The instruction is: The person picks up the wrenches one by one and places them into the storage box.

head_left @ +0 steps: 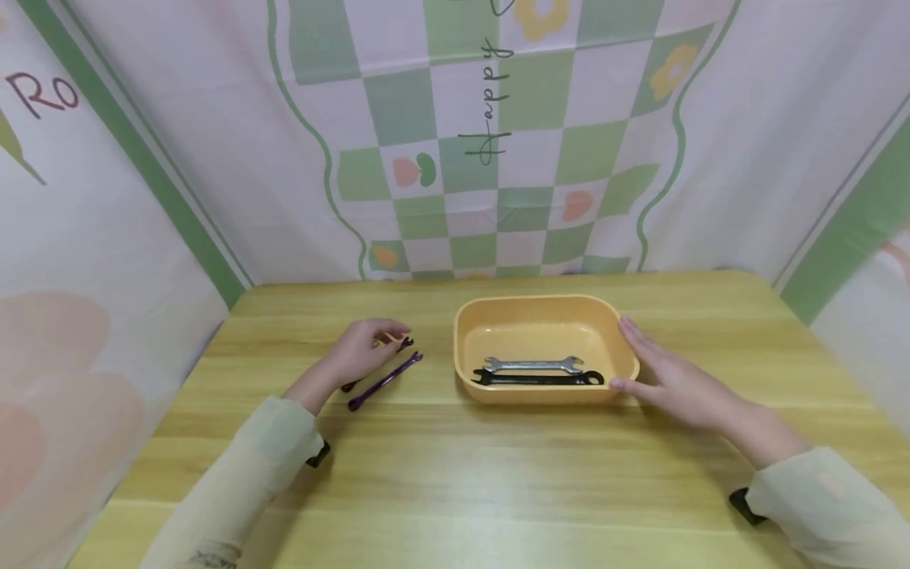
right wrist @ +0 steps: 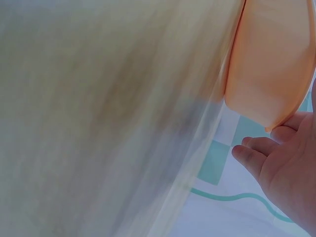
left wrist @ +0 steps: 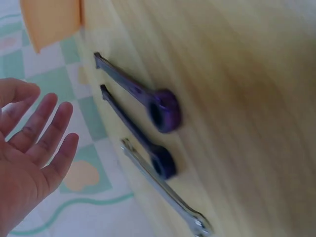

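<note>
Left hand [head_left: 359, 352], loosely curved, near purple wrench [head_left: 386, 382]; right hand [head_left: 678, 387] touches tub [head_left: 533, 338].

Left grip [head_left: 362, 350] loosely curved, fingers [left wrist: 35, 122] apart; right grip [head_left: 682, 387] nearly straight (thumb [head_left: 636, 388] spread); sleeved forearms [head_left: 245, 462] angled inward.

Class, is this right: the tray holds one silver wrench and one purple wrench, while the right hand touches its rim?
Purple is wrong: the head view shows the tray holds one silver wrench and one black wrench, while the right hand touches its rim.
</note>
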Demonstrator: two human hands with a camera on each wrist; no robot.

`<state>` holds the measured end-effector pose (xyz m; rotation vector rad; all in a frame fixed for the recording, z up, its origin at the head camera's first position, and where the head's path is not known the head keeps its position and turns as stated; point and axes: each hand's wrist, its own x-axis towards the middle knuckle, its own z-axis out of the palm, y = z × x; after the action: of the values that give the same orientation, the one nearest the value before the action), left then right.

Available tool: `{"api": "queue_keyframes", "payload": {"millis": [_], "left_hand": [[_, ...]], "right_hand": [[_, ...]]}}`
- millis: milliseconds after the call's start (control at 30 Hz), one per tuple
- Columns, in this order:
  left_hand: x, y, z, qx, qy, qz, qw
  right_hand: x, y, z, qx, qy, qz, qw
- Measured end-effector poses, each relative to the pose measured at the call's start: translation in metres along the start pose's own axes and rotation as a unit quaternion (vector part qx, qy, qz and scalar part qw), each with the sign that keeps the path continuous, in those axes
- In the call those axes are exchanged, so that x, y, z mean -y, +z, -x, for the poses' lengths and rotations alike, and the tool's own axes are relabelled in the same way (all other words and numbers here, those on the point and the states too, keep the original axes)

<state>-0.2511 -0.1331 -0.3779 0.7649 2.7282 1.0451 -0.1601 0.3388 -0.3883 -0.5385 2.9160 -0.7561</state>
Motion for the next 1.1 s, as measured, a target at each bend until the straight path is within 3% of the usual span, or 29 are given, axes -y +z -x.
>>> {"api": "queue_keyframes", "payload": {"millis": [167, 333, 467, 700, 933, 1100], "left_hand": [[0.013, 0.0, 0.004, -0.003, -0.005, -0.012, 0.9999], [0.019, 0.003, 0.007, 0.006, -0.035, -0.024, 0.9991], [0.022, 0.007, 0.007, 0.014, -0.057, -0.032, 0.9977], [0.026, 0.009, 0.006, 0.022, -0.062, -0.058, 0.9961], [0.029, 0.007, 0.007, 0.046, -0.08, -0.039, 0.995], [0.027, 0.006, 0.007, 0.059, -0.087, -0.065, 0.9923]], "right_hand": [[0.0, 0.002, 0.0, -0.001, -0.001, -0.002, 1.0], [0.0, 0.001, 0.001, -0.001, 0.003, -0.005, 1.0], [0.0, 0.001, 0.002, -0.001, 0.003, -0.005, 1.0], [-0.001, 0.002, 0.002, -0.004, 0.001, -0.003, 1.0], [0.0, 0.002, 0.001, -0.005, -0.002, -0.001, 1.0], [0.001, 0.001, 0.001, -0.003, 0.0, -0.001, 1.0]]}}
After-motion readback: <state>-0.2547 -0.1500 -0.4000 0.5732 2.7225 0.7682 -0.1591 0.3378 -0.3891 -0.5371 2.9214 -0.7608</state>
